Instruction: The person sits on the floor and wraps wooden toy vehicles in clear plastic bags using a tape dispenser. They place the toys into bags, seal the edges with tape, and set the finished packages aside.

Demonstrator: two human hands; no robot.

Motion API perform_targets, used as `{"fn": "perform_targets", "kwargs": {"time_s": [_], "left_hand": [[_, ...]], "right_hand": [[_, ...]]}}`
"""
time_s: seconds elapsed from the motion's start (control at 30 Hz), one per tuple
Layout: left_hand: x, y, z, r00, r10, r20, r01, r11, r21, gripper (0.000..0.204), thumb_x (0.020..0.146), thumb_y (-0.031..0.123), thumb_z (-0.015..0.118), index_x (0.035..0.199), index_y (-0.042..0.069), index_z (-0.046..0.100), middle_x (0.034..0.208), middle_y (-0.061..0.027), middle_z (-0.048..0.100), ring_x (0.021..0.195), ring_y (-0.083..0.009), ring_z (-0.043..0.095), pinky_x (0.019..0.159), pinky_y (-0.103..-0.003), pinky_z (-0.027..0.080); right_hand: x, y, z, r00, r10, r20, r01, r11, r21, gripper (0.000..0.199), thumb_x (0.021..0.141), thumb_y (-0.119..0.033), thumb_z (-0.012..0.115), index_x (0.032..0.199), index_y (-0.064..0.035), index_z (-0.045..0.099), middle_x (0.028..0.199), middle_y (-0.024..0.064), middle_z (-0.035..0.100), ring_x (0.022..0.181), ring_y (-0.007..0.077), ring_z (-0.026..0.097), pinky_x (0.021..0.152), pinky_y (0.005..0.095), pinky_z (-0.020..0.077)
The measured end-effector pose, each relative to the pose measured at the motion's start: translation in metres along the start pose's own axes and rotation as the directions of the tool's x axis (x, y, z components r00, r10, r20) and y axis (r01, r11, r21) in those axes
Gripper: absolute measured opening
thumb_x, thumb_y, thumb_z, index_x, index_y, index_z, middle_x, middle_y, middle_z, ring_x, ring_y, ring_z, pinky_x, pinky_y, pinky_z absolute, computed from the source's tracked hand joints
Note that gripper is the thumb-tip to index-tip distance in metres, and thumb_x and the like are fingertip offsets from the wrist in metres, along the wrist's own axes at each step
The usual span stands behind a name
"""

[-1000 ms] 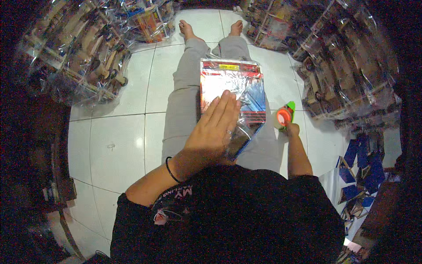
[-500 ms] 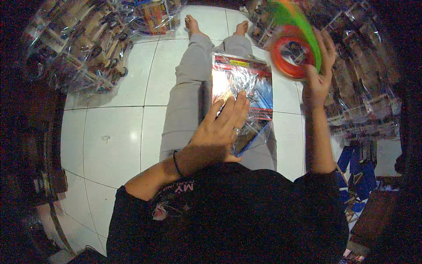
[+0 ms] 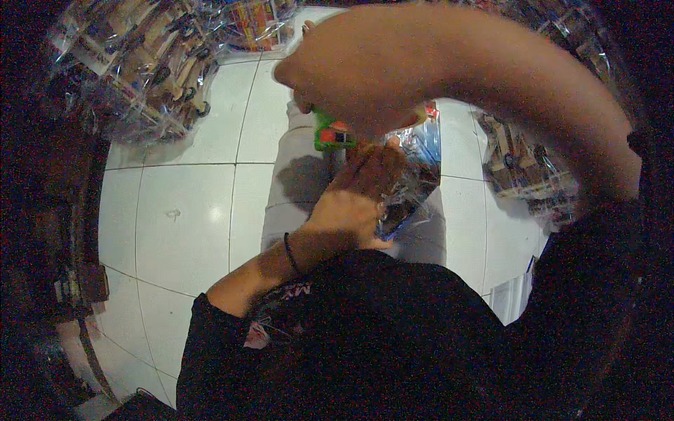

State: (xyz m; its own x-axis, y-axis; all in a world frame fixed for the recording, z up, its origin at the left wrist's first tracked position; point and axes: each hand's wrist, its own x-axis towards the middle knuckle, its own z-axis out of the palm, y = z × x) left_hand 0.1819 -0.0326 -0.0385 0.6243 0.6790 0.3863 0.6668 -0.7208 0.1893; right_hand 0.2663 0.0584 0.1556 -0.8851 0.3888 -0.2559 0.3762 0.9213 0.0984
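On my lap lies a flat package (image 3: 425, 151) in clear plastic, with a blue and red front. My left hand (image 3: 347, 214) rests over its left side and steadies it, the thumb by the lower corner; shadow covers part of the fingers. Above it, my right hand (image 3: 358, 88) reaches across from the right, somewhat blurred, and is closed on a tape dispenser. Of that dispenser (image 3: 335, 135) only a green and orange end shows below the hand, over the package's left edge. The hand and forearm hide the rest of it and the package's top.
Clear-wrapped bundles of wooden pieces (image 3: 158, 77) stand on the white tiled floor (image 3: 186, 210) at far left. A colourful wrapped pack (image 3: 254, 24) sits beside them. More wrapped wooden pieces (image 3: 523, 165) lie to the right, partly behind my forearm. My grey-trousered legs (image 3: 281, 203) stretch forward.
My right hand has swung from the right side to over the package, bringing the tape dispenser with it. My left hand stays on the package.
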Motion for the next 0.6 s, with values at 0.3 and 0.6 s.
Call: {"fn": "perform_targets", "kwargs": {"time_s": [0.3,0.6], "left_hand": [[-0.004,0.002,-0.008,0.999,-0.041,-0.031,0.038,0.995,-0.088,0.106,0.053,0.052,0.075,0.134,-0.004,0.037,0.141,-0.0217,0.036,0.129,-0.0292,0.036,0.111,-0.040,0.022],[-0.002,0.006,-0.001,0.996,-0.089,-0.024,0.088,0.995,-0.049,0.099,0.057,0.046,0.073,0.135,-0.004,0.037,0.146,-0.0187,0.030,0.128,-0.0299,0.037,0.109,-0.040,0.023]], "right_hand": [[-0.162,0.036,0.096,0.945,0.147,-0.291,-0.157,0.988,-0.009,0.071,0.053,-0.006,0.072,0.122,-0.0139,0.060,0.117,0.0167,0.056,0.101,0.0338,0.056,0.089,0.0407,0.0442],[-0.187,0.043,0.187,0.923,0.364,-0.128,-0.360,0.932,0.055,0.052,0.065,-0.006,0.070,0.116,-0.0143,0.062,0.114,0.0143,0.056,0.103,0.0325,0.055,0.087,0.0380,0.0463]]}}
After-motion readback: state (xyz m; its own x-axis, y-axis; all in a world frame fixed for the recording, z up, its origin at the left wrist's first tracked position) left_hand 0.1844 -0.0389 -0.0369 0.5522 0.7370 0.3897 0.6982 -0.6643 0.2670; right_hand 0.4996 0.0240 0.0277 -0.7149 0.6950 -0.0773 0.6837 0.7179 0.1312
